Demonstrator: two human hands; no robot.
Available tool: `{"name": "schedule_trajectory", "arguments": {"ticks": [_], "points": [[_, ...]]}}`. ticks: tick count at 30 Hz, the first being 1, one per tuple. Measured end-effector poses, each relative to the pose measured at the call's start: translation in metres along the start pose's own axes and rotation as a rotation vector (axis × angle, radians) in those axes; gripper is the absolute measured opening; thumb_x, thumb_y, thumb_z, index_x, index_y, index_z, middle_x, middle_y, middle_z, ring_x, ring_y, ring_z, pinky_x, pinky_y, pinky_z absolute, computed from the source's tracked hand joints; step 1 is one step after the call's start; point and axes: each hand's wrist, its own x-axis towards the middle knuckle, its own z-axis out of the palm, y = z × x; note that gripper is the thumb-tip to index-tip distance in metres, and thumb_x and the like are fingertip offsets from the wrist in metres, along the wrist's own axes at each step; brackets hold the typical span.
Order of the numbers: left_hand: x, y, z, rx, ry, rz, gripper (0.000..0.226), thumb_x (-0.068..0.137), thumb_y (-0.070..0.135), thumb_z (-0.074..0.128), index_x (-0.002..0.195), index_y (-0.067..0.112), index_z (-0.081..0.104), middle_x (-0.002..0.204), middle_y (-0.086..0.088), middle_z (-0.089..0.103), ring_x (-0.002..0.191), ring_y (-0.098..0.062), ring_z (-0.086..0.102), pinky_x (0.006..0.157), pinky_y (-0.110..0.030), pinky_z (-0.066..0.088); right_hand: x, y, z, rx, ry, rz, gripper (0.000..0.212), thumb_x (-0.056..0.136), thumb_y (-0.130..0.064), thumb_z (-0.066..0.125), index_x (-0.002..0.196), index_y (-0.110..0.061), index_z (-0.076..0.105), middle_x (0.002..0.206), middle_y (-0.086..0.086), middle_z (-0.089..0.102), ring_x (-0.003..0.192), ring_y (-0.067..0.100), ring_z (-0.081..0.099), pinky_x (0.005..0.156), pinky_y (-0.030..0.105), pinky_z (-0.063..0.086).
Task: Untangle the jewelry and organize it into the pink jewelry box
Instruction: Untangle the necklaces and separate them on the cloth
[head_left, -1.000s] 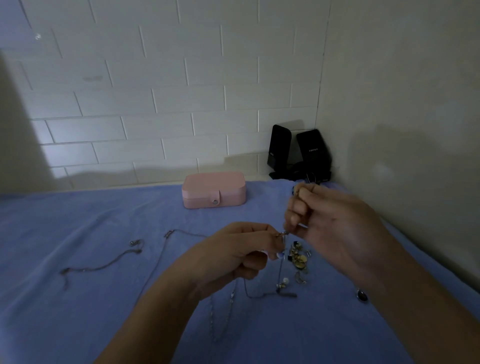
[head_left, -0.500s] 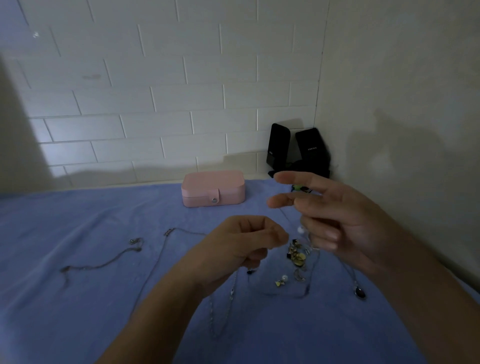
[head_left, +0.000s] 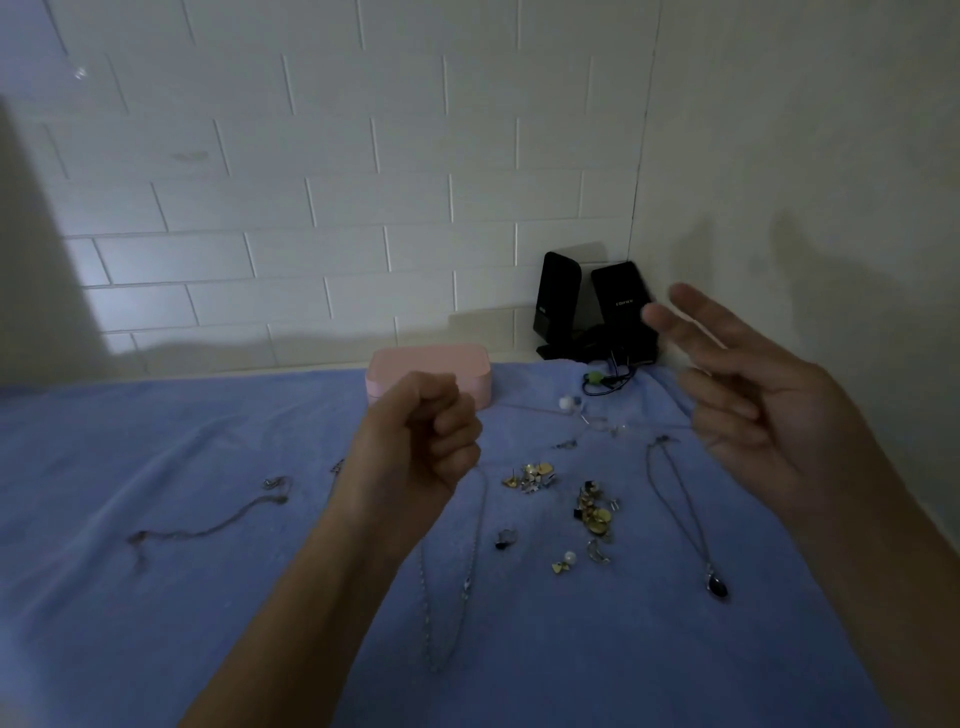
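Note:
The pink jewelry box (head_left: 470, 371) stands closed at the back of the blue cloth (head_left: 156, 441), partly hidden behind my left hand (head_left: 423, 441). That hand is curled in a fist, raised above the cloth, and grips the top of a long silver chain necklace (head_left: 470, 561) that trails down toward me. My right hand (head_left: 753, 410) hovers to the right with fingers spread, holding nothing. Between the hands lie small piles of gold and silver earrings (head_left: 592, 512). A dark pendant necklace (head_left: 678, 501) lies below my right hand, and a thin chain (head_left: 208, 527) lies at the left.
Two black speakers (head_left: 587, 306) with cables stand in the corner behind the cloth. A white bead (head_left: 567, 402) on a fine chain lies near the box. White brick wall at the back, plain wall close on the right.
My hands have drawn apart. The right hand let go, opened and lifted to the right. The left hand rose toward the box with the chain. The earrings now lie spread on the cloth.

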Motion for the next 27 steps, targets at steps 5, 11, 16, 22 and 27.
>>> {"name": "schedule_trajectory", "arguments": {"ticks": [5,11,16,22,27], "points": [[-0.005,0.004,-0.006,0.226,-0.303,-0.153,0.034,0.063,0.026,0.063,0.041,0.020,0.039,0.042,0.002,0.039,0.037,-0.007,0.019,0.035,-0.017,0.019,0.005,0.001,-0.019,0.162,-0.022,0.000,0.045,0.048,-0.005,0.065,0.089,-0.015,0.077,0.109,0.006,0.071,0.038,0.001,0.043,0.029,0.010,0.034],[-0.009,-0.008,-0.005,1.079,-0.334,-0.301,0.028,0.096,0.014,0.049,0.086,0.003,0.073,0.077,-0.016,0.073,0.034,-0.011,0.036,0.038,-0.017,0.031,0.009,0.002,-0.037,0.288,-0.374,0.131,0.037,0.089,0.002,0.055,0.124,-0.009,0.061,0.137,0.015,0.052,0.068,0.010,0.069,0.041,0.017,0.052],[-0.003,-0.018,-0.007,1.431,-0.171,-0.028,0.067,0.070,0.034,0.079,0.130,0.028,0.048,0.096,0.015,0.068,0.046,0.003,0.049,0.056,-0.013,0.039,0.005,0.010,-0.030,0.034,-0.283,0.218,0.072,0.050,-0.034,0.091,0.116,-0.017,0.067,0.125,0.011,0.063,0.057,0.009,0.067,0.041,0.014,0.050],[-0.001,-0.024,-0.006,1.537,-0.116,0.228,0.118,0.050,0.053,0.083,0.143,0.035,0.012,0.128,0.015,0.039,0.083,-0.003,0.047,0.074,-0.015,0.038,0.012,0.034,-0.022,0.100,-0.234,0.380,0.103,0.041,-0.064,0.082,0.130,-0.021,0.055,0.131,0.016,0.057,0.110,0.036,0.062,0.078,0.043,0.057],[-0.003,-0.023,-0.002,1.536,-0.105,0.268,0.130,0.051,0.048,0.086,0.148,0.029,0.002,0.142,0.007,0.027,0.109,-0.016,0.045,0.090,-0.023,0.040,0.011,0.030,-0.021,-0.023,-0.074,0.439,0.071,0.078,-0.065,0.033,0.111,-0.008,0.059,0.082,0.012,0.071,0.049,0.015,0.063,0.050,0.026,0.055]]}}
